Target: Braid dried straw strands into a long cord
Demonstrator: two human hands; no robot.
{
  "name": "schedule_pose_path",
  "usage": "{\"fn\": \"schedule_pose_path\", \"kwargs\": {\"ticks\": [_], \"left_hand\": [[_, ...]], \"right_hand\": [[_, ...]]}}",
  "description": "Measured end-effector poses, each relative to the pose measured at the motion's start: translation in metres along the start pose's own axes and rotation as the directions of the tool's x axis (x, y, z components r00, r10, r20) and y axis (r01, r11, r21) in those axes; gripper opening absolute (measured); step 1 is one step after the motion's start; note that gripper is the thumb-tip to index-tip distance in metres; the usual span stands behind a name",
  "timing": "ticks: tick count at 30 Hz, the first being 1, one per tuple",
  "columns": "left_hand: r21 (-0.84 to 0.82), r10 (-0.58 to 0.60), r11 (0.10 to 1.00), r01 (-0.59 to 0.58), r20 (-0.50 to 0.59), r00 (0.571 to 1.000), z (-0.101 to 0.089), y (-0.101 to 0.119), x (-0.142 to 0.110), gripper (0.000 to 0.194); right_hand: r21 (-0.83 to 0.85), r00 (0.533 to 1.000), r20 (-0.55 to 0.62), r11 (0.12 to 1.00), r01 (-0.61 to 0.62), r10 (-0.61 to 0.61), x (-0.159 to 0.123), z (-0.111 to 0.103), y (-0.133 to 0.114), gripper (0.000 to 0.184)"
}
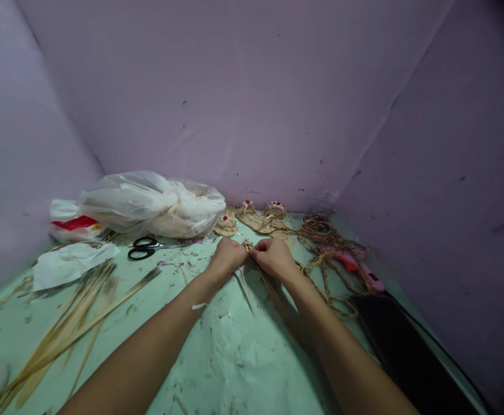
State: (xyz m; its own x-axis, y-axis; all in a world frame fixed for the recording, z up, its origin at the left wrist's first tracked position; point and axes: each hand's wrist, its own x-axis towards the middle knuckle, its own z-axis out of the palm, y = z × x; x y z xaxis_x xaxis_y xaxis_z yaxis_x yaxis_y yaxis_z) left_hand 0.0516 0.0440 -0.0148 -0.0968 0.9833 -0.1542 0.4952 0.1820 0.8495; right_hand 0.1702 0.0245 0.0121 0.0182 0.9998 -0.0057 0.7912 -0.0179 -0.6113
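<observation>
My left hand (228, 255) and my right hand (273, 257) meet at the middle of a pale green table (234, 357). Both are closed, fingers pinching a thin braid of dried straw (248, 245) between them. Loose straw strips (247, 288) trail from the braid toward me, under my wrists. The braided rope (330, 282) runs off to the right from my right hand.
Black scissors (145, 248) lie left of my hands. A white plastic bag (148, 203) and a red-and-white packet (74, 226) sit at the back left. Long straw strips (70, 328) lie at left. Small woven straw pieces (260, 218) stand at the back; a pink glue gun (356, 265) and a dark slab (403, 346) lie right.
</observation>
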Motion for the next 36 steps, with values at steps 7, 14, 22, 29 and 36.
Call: {"fn": "schedule_pose_path", "kwargs": {"ticks": [7,14,22,29,36], "left_hand": [[-0.274,-0.176,0.94,0.205,0.125,0.976,-0.009,0.017,-0.014,0.014],[-0.33,-0.214,0.904,0.272,0.203,0.956,-0.016,0.015,-0.012,0.024],[-0.216,-0.093,0.963,0.16,0.29,0.953,-0.027,0.016,-0.015,0.014],[-0.202,-0.047,0.972,0.12,0.335,0.941,-0.031,0.015,-0.014,0.009],[-0.119,-0.057,0.988,0.098,0.313,0.948,-0.031,0.017,-0.014,0.006]], "right_hand": [[-0.376,0.984,-0.051,0.916,0.14,-0.172,-0.025,-0.004,-0.023,0.021],[-0.498,0.974,0.038,0.841,0.212,-0.223,-0.039,0.008,-0.038,0.023],[0.117,0.992,0.011,0.985,0.124,-0.127,-0.012,-0.019,-0.013,0.023],[0.708,0.906,0.402,0.584,-0.398,0.13,-0.002,-0.002,-0.01,0.01],[0.584,0.924,0.357,0.739,-0.337,0.139,0.003,0.015,-0.012,0.017]]}}
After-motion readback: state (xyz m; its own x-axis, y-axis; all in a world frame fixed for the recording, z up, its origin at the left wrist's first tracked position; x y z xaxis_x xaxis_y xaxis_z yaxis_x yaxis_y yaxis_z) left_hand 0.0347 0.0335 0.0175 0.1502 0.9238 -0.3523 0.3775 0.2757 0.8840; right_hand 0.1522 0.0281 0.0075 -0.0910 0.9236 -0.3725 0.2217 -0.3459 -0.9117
